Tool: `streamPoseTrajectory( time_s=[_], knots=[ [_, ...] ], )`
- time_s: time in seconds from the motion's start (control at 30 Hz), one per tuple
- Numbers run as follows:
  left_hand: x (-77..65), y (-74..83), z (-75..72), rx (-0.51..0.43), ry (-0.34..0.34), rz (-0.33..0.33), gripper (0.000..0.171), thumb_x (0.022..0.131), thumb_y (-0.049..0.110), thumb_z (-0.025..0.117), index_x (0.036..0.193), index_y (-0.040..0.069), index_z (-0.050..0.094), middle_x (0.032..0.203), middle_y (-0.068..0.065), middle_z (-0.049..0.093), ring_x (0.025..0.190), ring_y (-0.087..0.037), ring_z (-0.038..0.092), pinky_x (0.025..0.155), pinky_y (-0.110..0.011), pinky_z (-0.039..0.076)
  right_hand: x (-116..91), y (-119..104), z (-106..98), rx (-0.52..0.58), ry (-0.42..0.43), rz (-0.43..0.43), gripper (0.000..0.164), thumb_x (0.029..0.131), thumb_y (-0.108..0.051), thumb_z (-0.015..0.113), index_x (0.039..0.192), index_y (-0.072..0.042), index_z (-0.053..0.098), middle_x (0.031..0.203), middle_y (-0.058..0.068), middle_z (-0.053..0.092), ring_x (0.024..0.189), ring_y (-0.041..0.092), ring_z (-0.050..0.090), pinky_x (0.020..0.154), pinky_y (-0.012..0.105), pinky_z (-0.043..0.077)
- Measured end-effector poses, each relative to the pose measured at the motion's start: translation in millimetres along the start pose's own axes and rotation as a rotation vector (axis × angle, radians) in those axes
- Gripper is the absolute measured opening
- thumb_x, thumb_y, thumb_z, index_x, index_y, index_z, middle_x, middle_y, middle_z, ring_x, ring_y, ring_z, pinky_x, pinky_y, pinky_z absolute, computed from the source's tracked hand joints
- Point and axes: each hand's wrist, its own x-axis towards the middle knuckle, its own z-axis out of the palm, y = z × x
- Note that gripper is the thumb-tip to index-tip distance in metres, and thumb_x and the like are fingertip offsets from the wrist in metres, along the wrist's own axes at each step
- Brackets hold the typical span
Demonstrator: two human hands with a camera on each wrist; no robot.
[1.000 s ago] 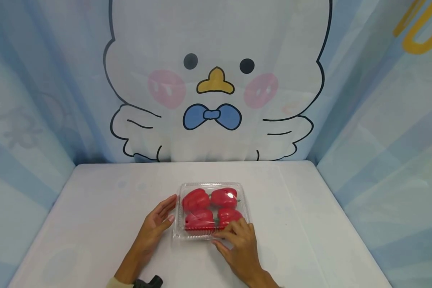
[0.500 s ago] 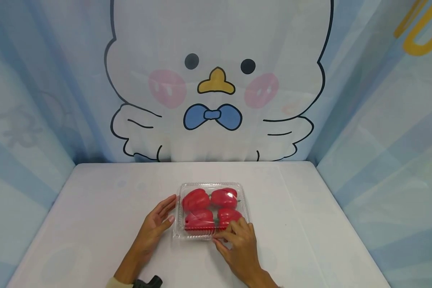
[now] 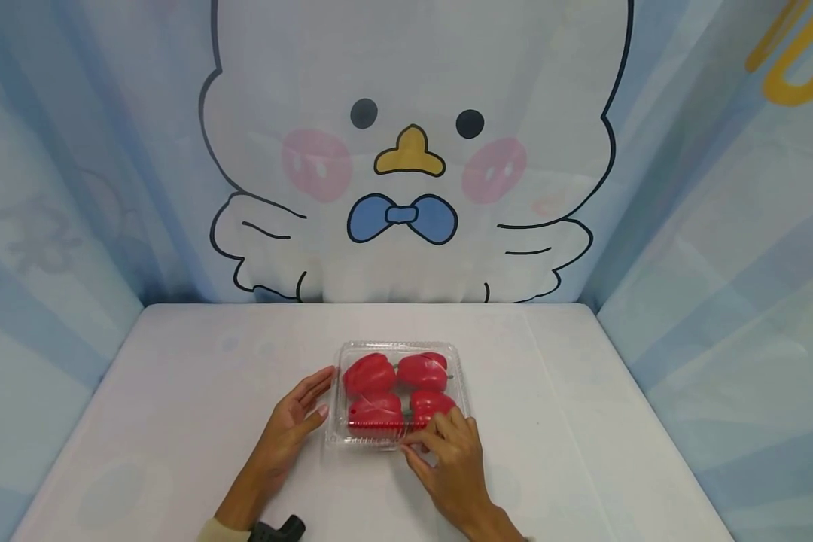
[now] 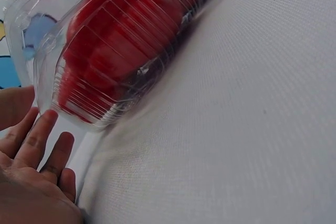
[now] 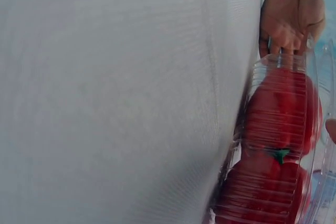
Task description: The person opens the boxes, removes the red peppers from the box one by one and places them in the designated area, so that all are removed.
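A clear plastic clamshell box (image 3: 339, 433) stands on the white table, with several red bell peppers (image 3: 374, 411) inside. A green stem (image 5: 281, 155) shows through its ribbed wall in the right wrist view. Along the near side, the lid's rim (image 4: 14, 40) stands a little apart from the base. My left hand (image 3: 291, 421) rests its extended fingers against the box's left side, thumb near the front left corner. With thumb and bent index finger, my right hand (image 3: 452, 467) pinches the rim at the front edge, right of the middle. Its other fingers are curled over the box's front right corner.
The white cloth-covered table (image 3: 569, 421) extends around the box on all sides. A printed curtain (image 3: 406, 263) with a cartoon bird closes off the back, and blue curtains (image 3: 732, 286) line both sides.
My right thumb has moved up to the index finger at the front rim. The lid's front edge sits slightly higher. My left hand has stayed in place.
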Motion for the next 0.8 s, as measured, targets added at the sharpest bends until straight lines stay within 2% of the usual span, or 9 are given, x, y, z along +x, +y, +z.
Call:
streamPoseTrajectory(
  time_s=[0.07, 0.17, 0.23, 0.3, 0.47, 0.6, 0.8],
  knots=[
    [0.0, 0.7, 0.4, 0.014, 0.003, 0.002, 0.062, 0.105, 0.021, 0.068, 0.161, 0.019, 0.042, 0.168, -0.003, 0.045, 0.149, 0.003, 0.044, 0.122, -0.014, 0.032, 0.4, 0.7, 0.3, -0.005, -0.001, -0.003, 0.022, 0.065, -0.011, 0.101, 0.078, -0.016, 0.083, 0.072, -0.007, 0.055, 0.077, 0.006, 0.045, 0.071, 0.021, 0.03],
    [0.0, 0.9, 0.9, 0.019, 0.006, 0.002, 0.062, 0.105, 0.021, 0.068, 0.161, 0.017, 0.043, 0.168, -0.003, 0.045, 0.152, -0.002, 0.042, 0.134, -0.036, 0.025, 0.6, 2.3, 0.6, -0.002, -0.008, 0.003, 0.022, 0.067, -0.011, 0.101, 0.078, -0.017, 0.083, 0.072, -0.007, 0.055, 0.077, 0.006, 0.044, 0.072, 0.02, 0.03],
    [-0.5, 1.1, 1.6, 0.02, 0.007, 0.003, 0.061, 0.105, 0.02, 0.068, 0.161, 0.015, 0.043, 0.169, -0.005, 0.044, 0.154, -0.006, 0.041, 0.136, -0.051, 0.019, 0.6, 2.7, 0.7, 0.009, -0.013, 0.008, 0.021, 0.068, -0.011, 0.1, 0.078, -0.016, 0.082, 0.073, -0.006, 0.055, 0.078, 0.007, 0.044, 0.072, 0.021, 0.029],
    [-0.9, 1.2, 2.2, 0.013, 0.012, 0.0, 0.061, 0.104, 0.018, 0.068, 0.16, 0.014, 0.043, 0.168, -0.006, 0.044, 0.156, -0.011, 0.04, 0.136, -0.058, 0.015, 0.9, 2.5, 0.6, 0.023, -0.01, 0.007, 0.021, 0.069, -0.011, 0.099, 0.079, -0.016, 0.082, 0.073, -0.006, 0.055, 0.078, 0.007, 0.043, 0.073, 0.021, 0.03],
    [-2.7, 4.0, 5.5, 0.038, 0.025, -0.013, 0.065, 0.101, 0.018, 0.073, 0.159, 0.015, 0.045, 0.167, -0.004, 0.046, 0.161, -0.023, 0.034, 0.136, -0.056, 0.015, 0.9, 2.7, 1.5, 0.055, 0.004, 0.001, 0.02, 0.071, -0.011, 0.097, 0.081, -0.016, 0.081, 0.073, -0.005, 0.055, 0.078, 0.008, 0.044, 0.073, 0.022, 0.03],
    [-3.7, 5.8, 8.1, 0.062, 0.034, 0.006, 0.068, 0.098, 0.016, 0.076, 0.158, 0.014, 0.046, 0.167, -0.007, 0.046, 0.162, -0.03, 0.031, 0.136, -0.058, 0.014, 0.4, 6.0, 4.0, 0.073, 0.022, -0.007, 0.02, 0.072, -0.011, 0.096, 0.084, -0.017, 0.081, 0.074, -0.004, 0.055, 0.078, 0.009, 0.044, 0.074, 0.022, 0.03],
    [-4.5, 7.7, 9.4, 0.055, 0.039, 0.029, 0.068, 0.097, 0.012, 0.077, 0.158, 0.014, 0.047, 0.166, -0.008, 0.047, 0.162, -0.03, 0.031, 0.135, -0.061, 0.012, 0.8, 9.2, 5.9, 0.082, 0.051, -0.024, 0.018, 0.075, -0.012, 0.093, 0.088, -0.016, 0.081, 0.075, -0.004, 0.054, 0.078, 0.009, 0.045, 0.074, 0.021, 0.029]
  ],
)
